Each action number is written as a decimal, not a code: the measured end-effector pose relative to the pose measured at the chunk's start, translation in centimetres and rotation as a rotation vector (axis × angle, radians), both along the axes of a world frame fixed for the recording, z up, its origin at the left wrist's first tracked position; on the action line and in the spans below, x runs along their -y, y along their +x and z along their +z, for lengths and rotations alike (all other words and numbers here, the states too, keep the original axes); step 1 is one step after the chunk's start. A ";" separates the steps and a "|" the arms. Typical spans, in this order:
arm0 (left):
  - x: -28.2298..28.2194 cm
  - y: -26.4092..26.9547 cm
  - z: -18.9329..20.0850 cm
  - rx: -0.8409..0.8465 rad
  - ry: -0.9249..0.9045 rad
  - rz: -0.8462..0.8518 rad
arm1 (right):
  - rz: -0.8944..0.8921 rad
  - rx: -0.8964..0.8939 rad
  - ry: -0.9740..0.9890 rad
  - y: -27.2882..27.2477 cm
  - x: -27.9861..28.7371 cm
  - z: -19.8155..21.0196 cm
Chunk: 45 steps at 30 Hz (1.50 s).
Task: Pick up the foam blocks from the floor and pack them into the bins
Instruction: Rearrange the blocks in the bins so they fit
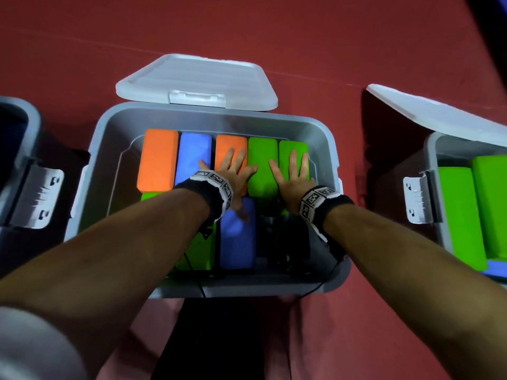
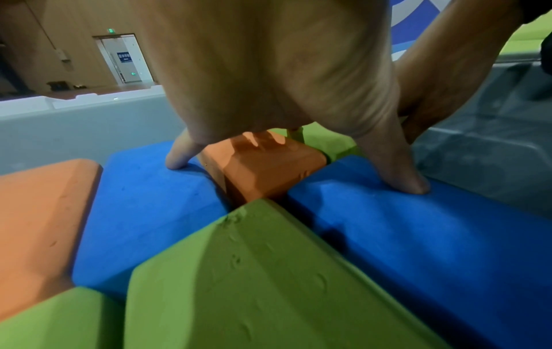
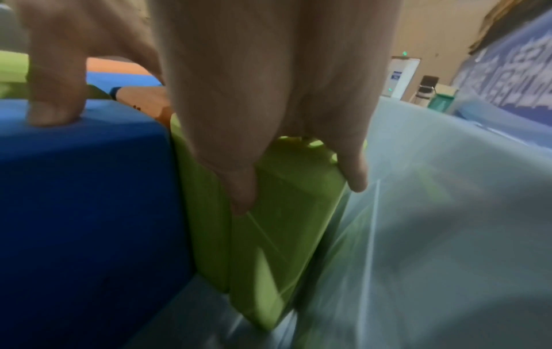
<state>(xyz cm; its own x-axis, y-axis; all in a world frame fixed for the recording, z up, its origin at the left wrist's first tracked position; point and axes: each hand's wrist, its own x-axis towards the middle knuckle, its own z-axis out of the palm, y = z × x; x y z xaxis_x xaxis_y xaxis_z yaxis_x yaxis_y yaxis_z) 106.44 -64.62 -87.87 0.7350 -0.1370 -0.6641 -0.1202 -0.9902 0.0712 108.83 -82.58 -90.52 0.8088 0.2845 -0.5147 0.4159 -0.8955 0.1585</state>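
Both hands inside centre bin (image 1: 82, 193), fingers spread flat, gripping nothing. Left hand (image 1: 233, 171) presses the orange block (image 1: 229, 149), thumb on near blue block (image 1: 237, 234). Right hand (image 1: 292, 174) lies on two green blocks (image 1: 293, 152), apparently pressing; wrist view blurred. Lid (image 1: 197, 78) beyond fingertips. Second bin (image 1: 433, 149) right of right hand, holding green blocks
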 end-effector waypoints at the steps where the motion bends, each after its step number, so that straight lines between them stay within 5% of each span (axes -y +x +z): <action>1: -0.1 -0.1 0.0 0.002 0.010 -0.009 | -0.008 -0.015 0.003 -0.1 0.0 0.1; 6: -1.5 -1.0 1.2 0.059 0.018 0.007 | 0.010 -0.079 0.046 0.7 -0.3 2.5; 13: -7.9 -4.6 7.1 0.331 0.060 0.194 | 0.055 0.083 0.118 1.0 -3.2 8.8; 21: -17.4 -11.1 16.3 0.641 0.255 0.344 | 0.267 0.254 0.375 -1.7 -16.1 16.5; 25: -21.9 -15.7 19.3 0.657 0.361 0.457 | 0.421 0.240 0.503 -4.6 -23.5 18.9; 34: -30.0 -24.0 16.6 0.546 0.385 0.788 | 0.736 0.101 0.543 -10.4 -35.3 18.0; 45: -35.8 -26.3 12.2 0.409 0.228 0.966 | 0.953 0.143 0.315 -12.1 -45.5 16.0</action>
